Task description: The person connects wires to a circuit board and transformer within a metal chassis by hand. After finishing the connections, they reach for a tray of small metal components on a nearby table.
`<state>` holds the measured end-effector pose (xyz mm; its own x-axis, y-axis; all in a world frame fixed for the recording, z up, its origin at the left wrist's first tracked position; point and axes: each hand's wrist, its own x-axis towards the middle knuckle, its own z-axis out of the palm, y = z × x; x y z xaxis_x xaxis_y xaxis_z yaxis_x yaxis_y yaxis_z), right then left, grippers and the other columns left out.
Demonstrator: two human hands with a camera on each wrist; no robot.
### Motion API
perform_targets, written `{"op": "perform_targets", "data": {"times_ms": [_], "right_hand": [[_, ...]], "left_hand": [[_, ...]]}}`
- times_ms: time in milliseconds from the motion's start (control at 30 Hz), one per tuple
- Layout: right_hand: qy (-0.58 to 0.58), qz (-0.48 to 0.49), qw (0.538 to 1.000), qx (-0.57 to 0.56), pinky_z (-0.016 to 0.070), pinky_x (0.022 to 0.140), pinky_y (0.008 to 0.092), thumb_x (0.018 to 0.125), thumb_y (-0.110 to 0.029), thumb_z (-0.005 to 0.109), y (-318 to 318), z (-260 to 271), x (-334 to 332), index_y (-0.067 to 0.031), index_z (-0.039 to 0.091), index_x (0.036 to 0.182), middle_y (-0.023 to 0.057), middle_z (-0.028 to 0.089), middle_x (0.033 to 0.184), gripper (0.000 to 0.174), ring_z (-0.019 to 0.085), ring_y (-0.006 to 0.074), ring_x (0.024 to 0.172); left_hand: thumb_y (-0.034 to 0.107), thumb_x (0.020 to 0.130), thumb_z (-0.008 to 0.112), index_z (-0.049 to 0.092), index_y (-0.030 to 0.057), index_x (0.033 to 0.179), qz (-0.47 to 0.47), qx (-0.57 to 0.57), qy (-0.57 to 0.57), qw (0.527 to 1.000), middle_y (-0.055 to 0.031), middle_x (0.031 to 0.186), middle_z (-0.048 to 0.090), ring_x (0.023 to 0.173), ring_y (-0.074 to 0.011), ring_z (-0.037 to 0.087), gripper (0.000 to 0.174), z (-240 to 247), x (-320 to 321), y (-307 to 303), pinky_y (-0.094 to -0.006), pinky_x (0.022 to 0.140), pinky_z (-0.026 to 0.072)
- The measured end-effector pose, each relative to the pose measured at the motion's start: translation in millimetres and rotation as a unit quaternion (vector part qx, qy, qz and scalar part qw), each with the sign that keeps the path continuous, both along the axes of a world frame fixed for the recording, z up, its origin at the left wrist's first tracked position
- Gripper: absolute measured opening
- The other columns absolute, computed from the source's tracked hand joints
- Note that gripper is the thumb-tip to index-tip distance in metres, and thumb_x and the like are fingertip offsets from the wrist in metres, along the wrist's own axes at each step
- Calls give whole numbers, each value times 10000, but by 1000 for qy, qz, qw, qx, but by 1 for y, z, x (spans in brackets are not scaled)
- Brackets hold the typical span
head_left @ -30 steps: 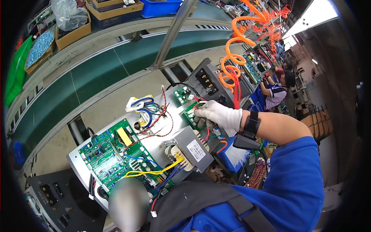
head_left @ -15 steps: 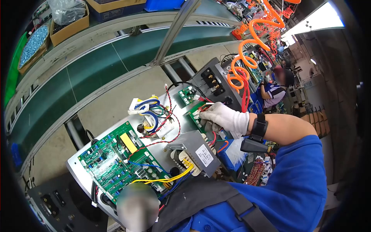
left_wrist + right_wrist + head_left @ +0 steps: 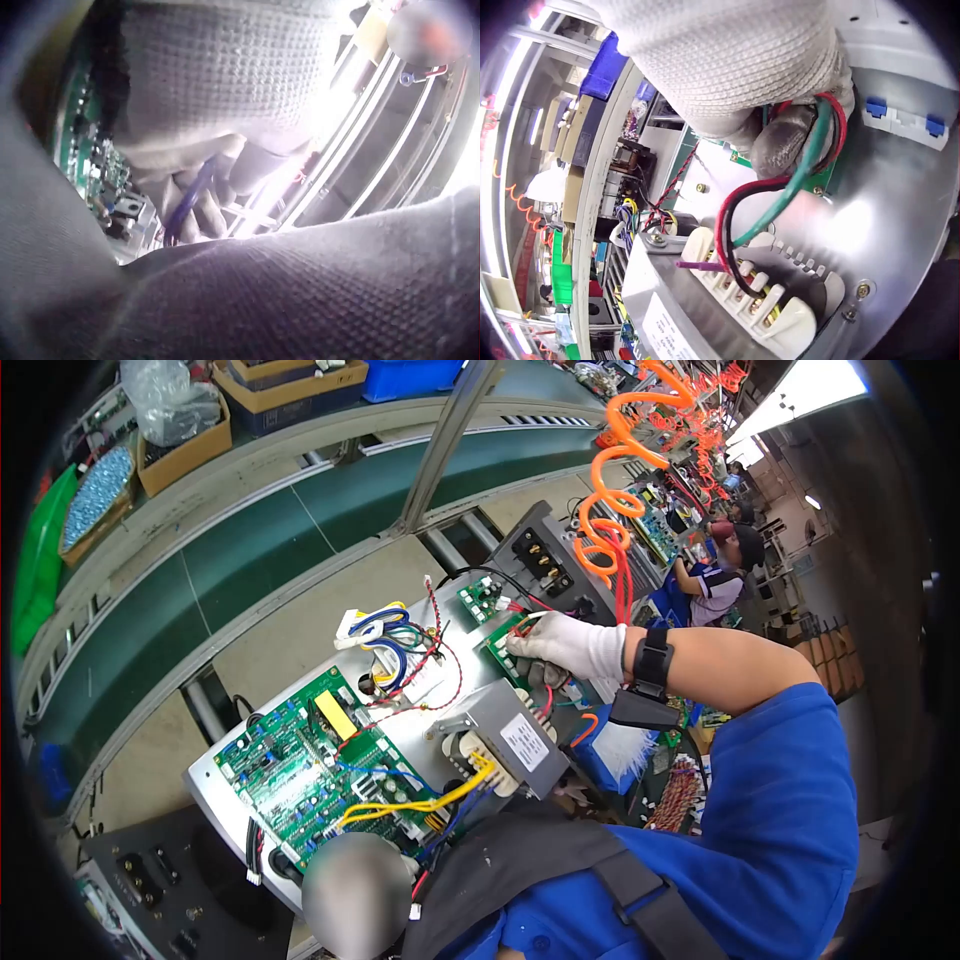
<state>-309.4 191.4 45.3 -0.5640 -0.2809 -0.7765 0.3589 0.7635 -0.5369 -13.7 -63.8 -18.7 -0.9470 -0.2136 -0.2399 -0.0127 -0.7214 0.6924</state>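
My right hand (image 3: 570, 645), in a white glove, bends over a small green circuit board (image 3: 497, 649) on a metal chassis (image 3: 205, 780). Its fingertips, partly hidden, grip wires at that board; red, black and green wires (image 3: 817, 150) loop from the fingers to a transformer (image 3: 742, 292). Low in the head view, a blurred patch covers where my left hand would show. In the left wrist view, the gloved fingers of my left hand (image 3: 217, 180) curl around a blue-purple wire (image 3: 191, 199), beside a large green circuit board (image 3: 290, 760).
Bundled blue, yellow and white wires (image 3: 385, 635) stand on the chassis behind the transformer. Orange coiled hose (image 3: 610, 480) hangs beyond my right hand. A green conveyor (image 3: 240, 570) runs behind, with boxes (image 3: 185, 445) above it. Another person (image 3: 720, 575) sits farther along.
The head view sways slightly while my right hand stays at the small board, its fingers shifting a little there. The chassis, transformer and large board keep their arrangement.
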Motion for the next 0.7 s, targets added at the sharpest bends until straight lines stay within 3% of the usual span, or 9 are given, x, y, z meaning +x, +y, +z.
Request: {"op": "perform_targets", "data": {"times_ms": [167,233,300,367,433,567,600,633,700], "right_hand": [[142,124,982,29,431,418,323,943,-327,590,-5,3,3,20,629,743,57,597,656,402,519,149,441],[337,425,838,57,529,658,387,812,-235,601,-1,36,5,31,650,801,200,663,783,270,662,296,672],[451,321,832,-9,512,753,424,756,-170,624,9,41,6,16,636,1063,245,644,869,359,637,384,799],[502,285,814,-54,517,749,360,830,-121,624,12,60,10,27,610,1129,179,627,929,334,654,265,836],[389,204,877,-194,505,867,320,858,-165,642,2,82,22,17,603,1183,173,613,1073,375,629,241,1002],[411,423,760,-273,478,946,333,833,-269,688,-36,71,71,17,560,1273,194,616,1188,540,604,289,1073],[422,438,715,-344,498,892,348,829,-283,693,-51,46,77,-4,554,1283,202,647,1117,551,633,288,1014],[199,431,843,-252,517,740,350,862,-266,666,-62,72,93,-2,591,1183,170,670,925,423,661,242,824],[189,429,830,-301,483,599,346,906,-252,616,-69,67,82,13,613,1020,113,625,739,287,614,181,644]], "left_hand": [[163,942,612,579,-13,1210,24,-28,24,999,-129,959,634,803,-210,637,322,3,3,4,-384,772,546],[145,933,624,597,-36,1171,75,-108,40,990,-153,955,649,819,-229,652,299,8,8,11,-352,793,533],[102,920,617,606,-29,1168,135,-240,27,961,-129,982,650,845,-222,630,280,26,16,16,-389,797,522],[-35,902,527,652,-45,1086,222,-310,58,923,-153,932,684,859,-205,646,223,49,17,24,-334,832,510],[-18,899,568,667,-64,1057,242,-414,8,878,-144,944,694,867,-195,651,192,81,11,32,-316,830,512],[-38,909,578,669,-55,1113,201,-507,82,834,-122,1008,715,904,-173,665,224,122,-27,48,-291,843,518],[-72,891,558,662,-57,1127,177,-519,107,829,-118,996,704,899,-171,660,258,131,-37,61,-286,838,512],[-106,874,538,654,-58,1141,151,-530,132,824,-114,983,693,895,-169,655,296,142,-42,71,-280,833,506],[-108,844,551,658,-52,1160,73,-685,124,714,-115,986,708,915,-165,669,338,170,-30,74,-269,838,502]]}}
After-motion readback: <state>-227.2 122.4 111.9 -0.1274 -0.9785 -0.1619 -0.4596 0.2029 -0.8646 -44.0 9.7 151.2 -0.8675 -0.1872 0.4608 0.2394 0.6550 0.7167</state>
